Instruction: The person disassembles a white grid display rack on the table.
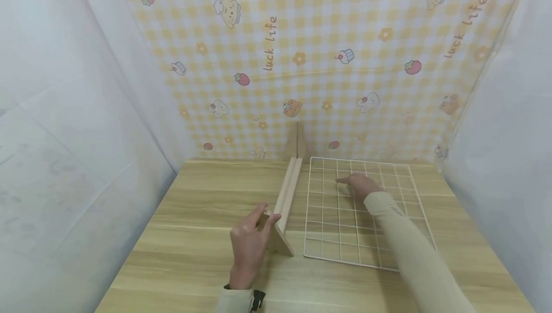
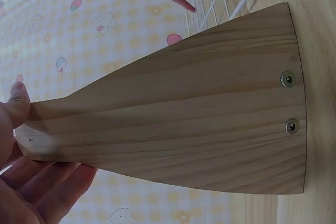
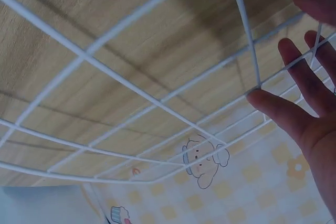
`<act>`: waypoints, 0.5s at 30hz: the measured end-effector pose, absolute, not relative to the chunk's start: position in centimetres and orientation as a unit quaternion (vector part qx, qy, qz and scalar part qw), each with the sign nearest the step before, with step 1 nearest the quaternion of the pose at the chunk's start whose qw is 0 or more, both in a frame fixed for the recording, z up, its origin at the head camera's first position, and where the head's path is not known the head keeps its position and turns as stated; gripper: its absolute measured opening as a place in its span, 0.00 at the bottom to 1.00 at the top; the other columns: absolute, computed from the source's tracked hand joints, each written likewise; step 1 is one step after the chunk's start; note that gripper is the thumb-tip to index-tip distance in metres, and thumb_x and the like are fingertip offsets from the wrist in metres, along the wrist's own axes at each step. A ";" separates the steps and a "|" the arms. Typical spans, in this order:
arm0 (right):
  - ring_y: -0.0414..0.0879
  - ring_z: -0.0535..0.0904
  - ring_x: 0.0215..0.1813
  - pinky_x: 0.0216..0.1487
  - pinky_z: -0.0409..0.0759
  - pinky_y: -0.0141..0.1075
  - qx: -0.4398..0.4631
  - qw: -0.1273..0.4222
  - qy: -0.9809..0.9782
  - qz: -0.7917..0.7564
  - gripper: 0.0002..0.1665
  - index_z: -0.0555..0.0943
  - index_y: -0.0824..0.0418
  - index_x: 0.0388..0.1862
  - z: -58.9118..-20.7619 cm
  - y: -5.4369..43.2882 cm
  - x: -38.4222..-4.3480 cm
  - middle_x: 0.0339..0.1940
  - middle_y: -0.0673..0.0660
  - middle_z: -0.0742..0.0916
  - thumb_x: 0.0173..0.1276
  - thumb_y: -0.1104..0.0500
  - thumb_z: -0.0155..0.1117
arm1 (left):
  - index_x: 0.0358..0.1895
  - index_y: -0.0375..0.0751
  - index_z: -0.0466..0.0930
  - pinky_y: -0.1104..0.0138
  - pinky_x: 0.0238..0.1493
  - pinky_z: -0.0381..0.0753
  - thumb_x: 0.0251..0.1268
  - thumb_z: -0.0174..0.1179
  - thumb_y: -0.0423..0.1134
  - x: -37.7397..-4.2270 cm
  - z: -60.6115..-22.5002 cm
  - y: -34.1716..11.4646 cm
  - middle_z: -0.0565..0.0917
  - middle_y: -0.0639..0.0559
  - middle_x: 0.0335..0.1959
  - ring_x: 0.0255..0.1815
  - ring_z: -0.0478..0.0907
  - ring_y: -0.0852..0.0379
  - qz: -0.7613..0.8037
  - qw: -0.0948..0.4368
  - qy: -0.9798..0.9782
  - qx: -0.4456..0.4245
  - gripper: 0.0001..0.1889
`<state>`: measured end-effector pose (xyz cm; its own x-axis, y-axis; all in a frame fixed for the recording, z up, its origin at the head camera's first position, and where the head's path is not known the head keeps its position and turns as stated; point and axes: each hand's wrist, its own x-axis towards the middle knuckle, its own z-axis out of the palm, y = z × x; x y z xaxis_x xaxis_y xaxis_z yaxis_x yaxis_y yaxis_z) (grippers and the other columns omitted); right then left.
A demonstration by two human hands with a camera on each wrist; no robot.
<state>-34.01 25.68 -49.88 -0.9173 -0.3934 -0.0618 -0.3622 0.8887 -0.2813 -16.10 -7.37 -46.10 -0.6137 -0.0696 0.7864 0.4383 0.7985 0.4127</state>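
A wooden stand (image 1: 288, 191) stands upright in the middle of the table, with a long bar between two end boards. My left hand (image 1: 250, 238) grips the narrow top of its near end board (image 2: 168, 114), thumb on one edge and fingers on the other. Two metal bolts show low on that board. To the right of the stand is a white wire grid (image 1: 321, 207). My right hand (image 1: 360, 186) is at its far half, holding it by the wires with spread fingers; one fingertip is right at a wire crossing. Shadows fall apart from the wires (image 3: 126, 80).
A yellow checked cloth (image 1: 319, 30) with cartoon prints hangs behind the table (image 1: 194, 236). White sheets (image 1: 64, 135) close in the left and right sides. The stand's far end board (image 1: 296, 140) is close to the cloth.
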 end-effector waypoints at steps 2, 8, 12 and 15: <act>0.66 0.78 0.66 0.62 0.80 0.58 -0.202 0.042 0.971 -0.122 0.45 0.75 0.49 0.70 -50.3 25.8 -34.2 0.65 0.66 0.82 0.59 0.83 0.56 | 0.43 0.34 0.88 0.72 0.29 0.86 0.56 0.71 0.51 -16.2 -46.2 -7.3 0.91 0.39 0.39 0.33 0.91 0.47 -0.299 0.429 -0.846 -0.107 0.22; 0.65 0.78 0.66 0.65 0.78 0.59 -0.196 0.046 0.973 -0.113 0.41 0.73 0.50 0.72 -51.0 25.8 -34.5 0.66 0.66 0.81 0.62 0.78 0.60 | 0.41 0.34 0.88 0.71 0.28 0.86 0.58 0.69 0.54 -16.4 -46.4 -6.8 0.91 0.41 0.36 0.29 0.90 0.49 -0.276 0.449 -0.841 -0.120 0.23; 0.65 0.71 0.73 0.74 0.65 0.64 -0.179 0.077 0.973 -0.127 0.38 0.70 0.52 0.74 -51.0 25.5 -34.4 0.72 0.66 0.76 0.67 0.75 0.59 | 0.40 0.34 0.88 0.73 0.25 0.85 0.59 0.68 0.54 -16.4 -46.5 -6.4 0.92 0.42 0.35 0.26 0.90 0.51 -0.263 0.460 -0.838 -0.127 0.23; 0.64 0.71 0.73 0.74 0.65 0.63 -0.178 0.076 0.973 -0.123 0.38 0.71 0.52 0.73 -51.2 25.4 -34.5 0.71 0.65 0.77 0.67 0.75 0.59 | 0.41 0.34 0.88 0.72 0.28 0.86 0.58 0.70 0.53 -16.4 -46.4 -6.2 0.91 0.41 0.36 0.31 0.90 0.49 -0.267 0.456 -0.840 -0.125 0.22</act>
<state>-34.51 25.37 -51.21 -0.9248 -0.3661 -0.1032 -0.3287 0.9058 -0.2671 -16.39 -6.18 -46.37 -0.5526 -0.0345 0.8328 0.4526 0.8266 0.3345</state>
